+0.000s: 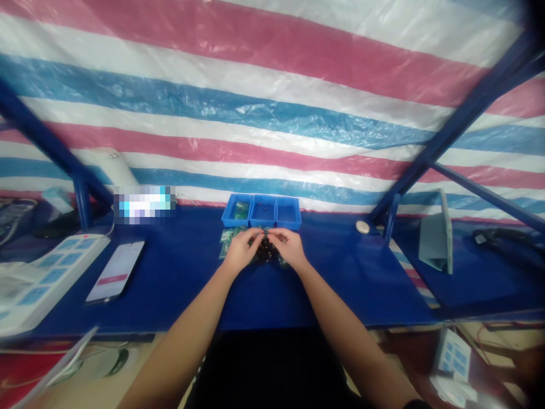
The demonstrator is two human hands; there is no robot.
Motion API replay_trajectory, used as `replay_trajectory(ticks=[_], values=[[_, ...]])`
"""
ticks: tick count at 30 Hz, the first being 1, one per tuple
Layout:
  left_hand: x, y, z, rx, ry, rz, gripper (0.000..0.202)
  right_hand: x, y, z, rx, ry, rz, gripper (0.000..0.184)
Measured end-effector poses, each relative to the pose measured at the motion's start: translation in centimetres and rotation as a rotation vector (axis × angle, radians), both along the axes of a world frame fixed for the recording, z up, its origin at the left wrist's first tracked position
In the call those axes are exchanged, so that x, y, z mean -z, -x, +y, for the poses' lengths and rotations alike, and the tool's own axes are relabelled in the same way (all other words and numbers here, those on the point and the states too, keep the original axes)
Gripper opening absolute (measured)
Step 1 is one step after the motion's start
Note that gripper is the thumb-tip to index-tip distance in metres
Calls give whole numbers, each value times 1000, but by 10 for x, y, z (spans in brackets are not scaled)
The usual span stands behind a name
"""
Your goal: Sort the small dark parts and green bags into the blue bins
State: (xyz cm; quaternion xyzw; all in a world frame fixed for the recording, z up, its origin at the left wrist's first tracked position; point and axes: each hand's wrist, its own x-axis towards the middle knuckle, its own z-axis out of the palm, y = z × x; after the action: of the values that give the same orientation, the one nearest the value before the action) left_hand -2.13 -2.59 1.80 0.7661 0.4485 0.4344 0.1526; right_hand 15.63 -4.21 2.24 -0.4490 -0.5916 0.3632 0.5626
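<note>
My left hand (pixel 242 250) and my right hand (pixel 290 247) meet over a pile of small black parts (pixel 265 252) on the blue table (pixel 264 301). The fingers of both are closed in a pinch, the tips nearly touching. Whatever lies between them is too small to make out. Beside my left hand are green-tinted small clear packets (pixel 225 241), partly covered by it. Right behind the hands stand three joined blue bins: the left bin (pixel 225 217) holds similar green packets, the middle bin (pixel 263 222) a few tiny dark pieces, and the right bin (pixel 288 224) shows a bare floor.
To the left lie a phone (pixel 116 272) with a lit screen and a long white power strip (pixel 55 278). A round pale disc (pixel 362 227) sits at the right. Blue frame bars (pixel 426 153) slope up on both sides, before a striped plastic sheet (pixel 272 96).
</note>
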Motion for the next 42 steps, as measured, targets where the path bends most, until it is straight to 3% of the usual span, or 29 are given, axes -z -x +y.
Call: replay_trajectory(ticks=[25, 33, 42], values=[[-5, 0, -2, 42, 31, 7, 23, -1, 1, -1, -8, 13, 19, 27], [-1, 0, -1, 14, 30, -13, 24, -1, 1, 0, -9, 11, 24, 27], [-8, 0, -4, 33, 47, 14, 24, 1, 0, 0, -3, 7, 17, 28]])
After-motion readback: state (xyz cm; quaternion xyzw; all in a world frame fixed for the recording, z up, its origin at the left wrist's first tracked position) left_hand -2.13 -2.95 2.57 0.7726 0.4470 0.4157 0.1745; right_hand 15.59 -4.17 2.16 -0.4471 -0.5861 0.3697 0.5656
